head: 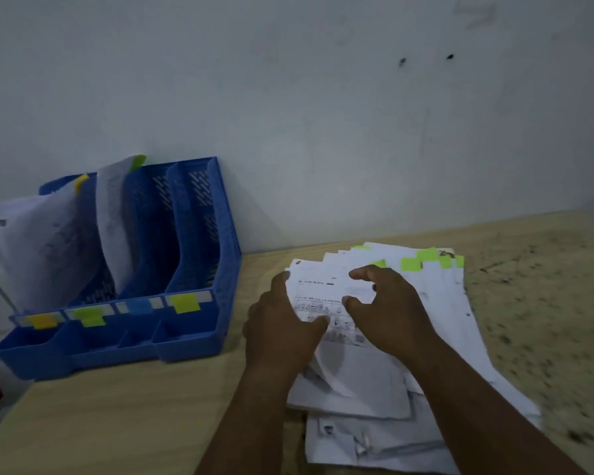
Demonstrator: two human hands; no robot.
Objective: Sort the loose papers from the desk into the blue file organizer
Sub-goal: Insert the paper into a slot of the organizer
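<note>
Papers [432, 323] lie heaped beside the organizer [199, 234]; my left hand [282, 323] grips the top sheet [326, 289], right hand [391, 303] hovering half-curled.

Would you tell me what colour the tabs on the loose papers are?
Bright green; the tabs stick out along the far edge of the paper pile, clearest in the head view.

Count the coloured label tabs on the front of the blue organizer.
4, along the blue organizer's front rail, left to right: yellow tab, green tab, blue tab, yellow-green tab. None look hidden.
</note>
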